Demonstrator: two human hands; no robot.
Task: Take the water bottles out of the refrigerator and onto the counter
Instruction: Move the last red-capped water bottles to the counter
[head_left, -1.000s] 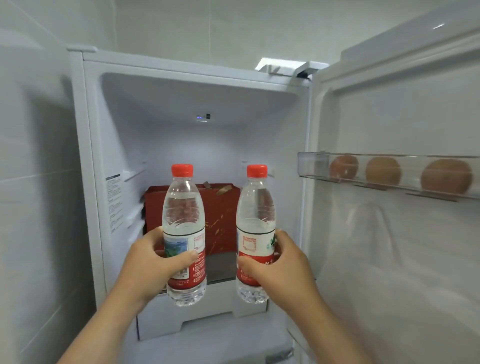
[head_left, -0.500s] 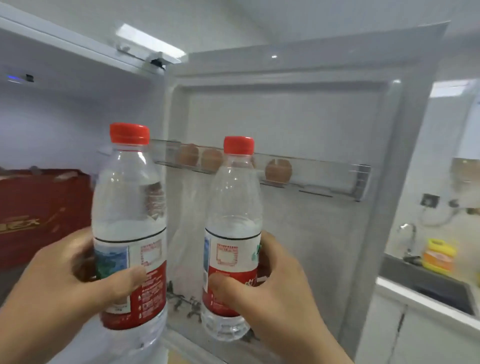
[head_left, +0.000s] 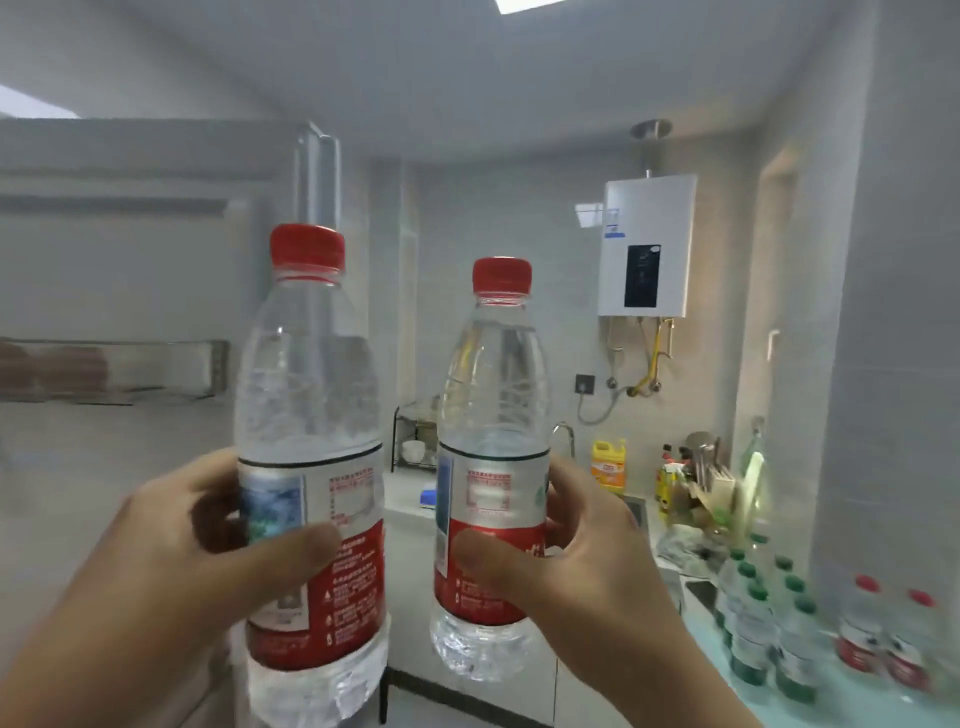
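Note:
I hold two clear water bottles with red caps and red-and-white labels upright in front of me. My left hand (head_left: 176, 561) grips the left water bottle (head_left: 309, 415) around its label. My right hand (head_left: 587, 561) grips the right water bottle (head_left: 493, 395) the same way. The open refrigerator door (head_left: 130, 291) fills the left of the view, with its shelf of brown round items at the far left. The counter (head_left: 852, 696) lies at the lower right and carries several green-capped bottles (head_left: 763, 623) and two red-capped bottles (head_left: 883, 639).
A white water heater (head_left: 647, 244) hangs on the back wall. Below it are a sink counter with a tap (head_left: 563, 434), a yellow detergent jug (head_left: 609, 462), a dish rack (head_left: 415, 436) and a cluster of condiments and utensils (head_left: 696, 483).
My view has swung right, away from the refrigerator interior and past the door toward the kitchen counter. Both hands keep the same grip on the bottles.

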